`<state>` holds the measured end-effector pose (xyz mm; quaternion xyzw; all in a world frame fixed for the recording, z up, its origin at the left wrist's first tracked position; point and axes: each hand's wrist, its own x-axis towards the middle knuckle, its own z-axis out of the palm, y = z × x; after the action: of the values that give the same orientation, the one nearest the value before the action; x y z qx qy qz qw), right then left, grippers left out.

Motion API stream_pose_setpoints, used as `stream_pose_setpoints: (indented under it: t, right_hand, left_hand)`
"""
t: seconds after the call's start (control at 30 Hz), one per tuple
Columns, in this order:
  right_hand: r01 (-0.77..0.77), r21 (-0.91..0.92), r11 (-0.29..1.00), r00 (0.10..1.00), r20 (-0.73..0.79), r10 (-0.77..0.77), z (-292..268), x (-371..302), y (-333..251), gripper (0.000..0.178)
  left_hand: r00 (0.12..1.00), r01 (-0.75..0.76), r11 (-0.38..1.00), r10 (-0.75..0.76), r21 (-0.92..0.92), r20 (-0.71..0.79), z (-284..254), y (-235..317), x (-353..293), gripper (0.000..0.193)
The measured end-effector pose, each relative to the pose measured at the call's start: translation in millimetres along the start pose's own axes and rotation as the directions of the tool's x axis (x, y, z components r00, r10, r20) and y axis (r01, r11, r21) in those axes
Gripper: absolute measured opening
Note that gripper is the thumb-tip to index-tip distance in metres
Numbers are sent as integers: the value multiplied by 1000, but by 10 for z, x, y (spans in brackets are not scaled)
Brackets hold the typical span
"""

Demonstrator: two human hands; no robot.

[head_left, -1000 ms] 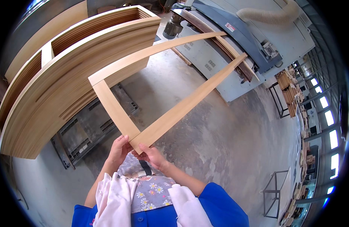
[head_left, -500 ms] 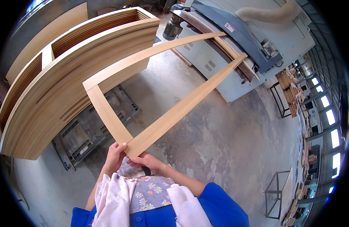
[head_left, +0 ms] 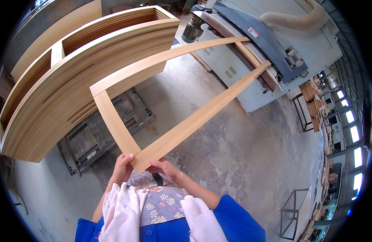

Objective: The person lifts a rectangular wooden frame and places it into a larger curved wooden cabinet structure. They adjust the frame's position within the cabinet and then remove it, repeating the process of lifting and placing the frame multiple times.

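A long, light wooden frame (head_left: 194, 119) reaches from my hands to the machine at the upper right, its far end lying on the machine's infeed edge. My left hand (head_left: 123, 167) grips the near corner, thumb on top of the short rail and fingers beneath. On the other side of that corner, my right hand (head_left: 165, 167) holds the long rail's end, with most of its fingers hidden under the wood. The grey-blue machine (head_left: 250, 101) has a dark hood and a ribbed hose (head_left: 292, 21).
At the left a tall stack of similar frames (head_left: 49, 117) rests on a dark pallet (head_left: 93, 141). A metal stand (head_left: 290, 213) is at lower right. Farther back, wooden strips (head_left: 312, 103) lie on a rack. Grey concrete floor (head_left: 250, 161) lies between.
My right hand has shifted slightly right and up along the frame's edge. The machine and stack appear a little farther right in view; the frame's far end still meets the machine.
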<state>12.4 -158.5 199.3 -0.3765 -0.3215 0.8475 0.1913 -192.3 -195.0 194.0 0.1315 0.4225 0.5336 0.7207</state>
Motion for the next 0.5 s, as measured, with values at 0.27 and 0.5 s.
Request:
stream_pose_setpoints:
  t: [0.27, 0.5]
  right_hand:
    - [43, 12, 999, 992, 121, -44, -29, -6, -24, 46]
    - [-237, 97, 967, 964, 147, 222, -388, 317, 369, 37]
  left_hand:
    - [987, 105, 878, -34, -468, 158, 116, 90, -138, 53]
    - [968, -238, 744, 127, 624, 218, -119, -323, -150, 37]
